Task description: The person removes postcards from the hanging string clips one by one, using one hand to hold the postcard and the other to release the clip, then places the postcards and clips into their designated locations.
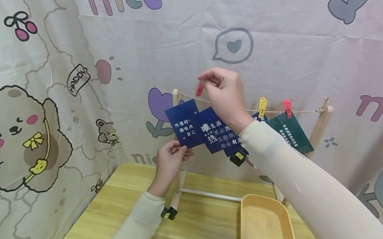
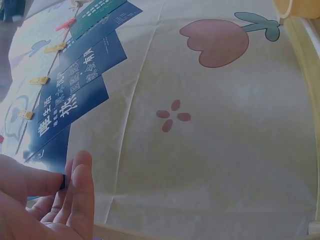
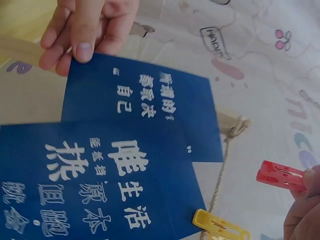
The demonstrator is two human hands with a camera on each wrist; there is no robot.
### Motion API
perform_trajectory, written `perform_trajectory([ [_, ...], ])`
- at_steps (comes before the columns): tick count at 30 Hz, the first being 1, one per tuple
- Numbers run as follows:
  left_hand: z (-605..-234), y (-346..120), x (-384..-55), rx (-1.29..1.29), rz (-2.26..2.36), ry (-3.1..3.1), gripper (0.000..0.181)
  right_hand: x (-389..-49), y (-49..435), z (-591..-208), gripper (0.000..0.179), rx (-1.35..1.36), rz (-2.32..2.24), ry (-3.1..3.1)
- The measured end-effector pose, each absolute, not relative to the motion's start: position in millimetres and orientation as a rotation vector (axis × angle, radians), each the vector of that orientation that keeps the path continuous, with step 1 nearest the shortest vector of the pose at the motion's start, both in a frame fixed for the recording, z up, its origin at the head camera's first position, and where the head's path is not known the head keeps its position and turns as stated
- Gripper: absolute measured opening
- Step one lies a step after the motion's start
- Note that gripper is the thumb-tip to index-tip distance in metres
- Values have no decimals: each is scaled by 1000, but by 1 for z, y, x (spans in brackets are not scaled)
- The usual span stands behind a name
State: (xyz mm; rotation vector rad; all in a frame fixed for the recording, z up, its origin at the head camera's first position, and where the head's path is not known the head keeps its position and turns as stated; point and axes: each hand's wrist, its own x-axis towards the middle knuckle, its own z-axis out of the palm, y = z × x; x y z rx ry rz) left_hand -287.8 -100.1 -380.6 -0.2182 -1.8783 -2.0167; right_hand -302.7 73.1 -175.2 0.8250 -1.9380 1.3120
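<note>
Nearest, a cream sleeve [image 1: 317,197] runs to the right hand [image 1: 227,94], whose thumb and fingers pinch a red clothespin [image 1: 199,89] apart from the string [image 1: 305,112]. The left hand [image 1: 170,162] pinches the lower corner of the leftmost blue card [image 1: 183,120], which lies partly behind the neighbouring blue card [image 1: 212,133] near the string's left end. On the table [image 1: 207,231], an orange-yellow tray [image 1: 263,238] shows its scuffed floor inside a rounded rim.
</note>
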Motion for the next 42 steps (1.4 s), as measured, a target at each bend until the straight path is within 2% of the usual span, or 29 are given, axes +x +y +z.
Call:
perform_trajectory([
  [10,-385,-100,-288,-210,-2036,-1859,9,-264,104,-206,13,876,1459,-1828],
  [22,-388,-98,-288,-221,-2029,-1869,8,-234,150,-246,9,703,1534,-1834],
  [30,-390,-100,-286,-201,-2019,-1897,9,-223,166,-272,13,561,1527,-1941],
  [42,-398,-102,-285,-180,-2006,-1923,9,-231,181,-304,14,534,1511,-2022],
])
